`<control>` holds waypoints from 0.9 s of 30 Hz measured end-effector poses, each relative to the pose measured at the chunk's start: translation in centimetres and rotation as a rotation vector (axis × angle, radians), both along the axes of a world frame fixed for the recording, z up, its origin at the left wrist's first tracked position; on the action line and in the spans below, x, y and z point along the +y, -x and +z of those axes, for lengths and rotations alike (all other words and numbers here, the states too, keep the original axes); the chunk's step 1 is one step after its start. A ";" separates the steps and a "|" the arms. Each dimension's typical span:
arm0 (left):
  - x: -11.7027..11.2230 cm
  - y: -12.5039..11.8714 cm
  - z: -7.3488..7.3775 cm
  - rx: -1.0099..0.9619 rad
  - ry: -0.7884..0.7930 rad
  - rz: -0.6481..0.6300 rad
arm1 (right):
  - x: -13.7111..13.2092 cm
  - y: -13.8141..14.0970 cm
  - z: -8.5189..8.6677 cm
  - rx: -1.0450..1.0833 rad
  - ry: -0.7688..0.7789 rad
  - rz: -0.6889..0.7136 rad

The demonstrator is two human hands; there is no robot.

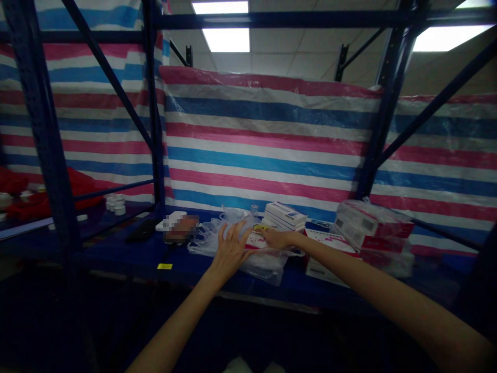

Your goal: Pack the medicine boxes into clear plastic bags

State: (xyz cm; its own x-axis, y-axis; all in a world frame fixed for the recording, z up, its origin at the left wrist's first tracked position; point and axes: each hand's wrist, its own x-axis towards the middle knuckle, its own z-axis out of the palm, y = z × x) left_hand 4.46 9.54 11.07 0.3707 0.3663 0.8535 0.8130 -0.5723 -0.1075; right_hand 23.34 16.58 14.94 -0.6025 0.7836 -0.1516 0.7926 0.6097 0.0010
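My left hand (231,249) has its fingers spread over a clear plastic bag (264,267), with the thumb by the near edge of a white-and-red box (254,240). From the right, my right hand (277,238) reaches over the same box with its fingers drawn together. A small yellow thing (261,227) shows at those fingertips; its kind is unclear, and what the fingers grip is hidden. More crumpled clear plastic bags (209,233) lie left of the box. Just behind the right hand stands a stack of white boxes (284,215).
Right of my hands are an open white-and-red carton (330,243) and plastic-wrapped boxes (373,225). On the left lie a black flat object (143,230), a blurred-out item (180,228) and a yellow label (164,266). Blue rack posts (42,119) frame the shelf; white jars (116,203) stand farther left.
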 end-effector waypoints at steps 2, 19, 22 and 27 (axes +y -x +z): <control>1.2 0.4 0.6 -0.151 -0.052 0.020 | -1.2 -0.4 1.4 0.062 -0.010 0.034; 4.7 2.5 10.9 -0.833 0.792 -0.688 | -3.8 -10.9 12.6 0.424 -0.173 -0.081; 5.5 1.6 11.6 -0.912 0.801 -0.691 | -2.7 -10.2 14.0 0.793 0.153 -0.090; 6.2 -1.4 11.4 -0.858 0.832 -0.762 | -1.5 -5.9 10.4 1.401 0.322 -0.050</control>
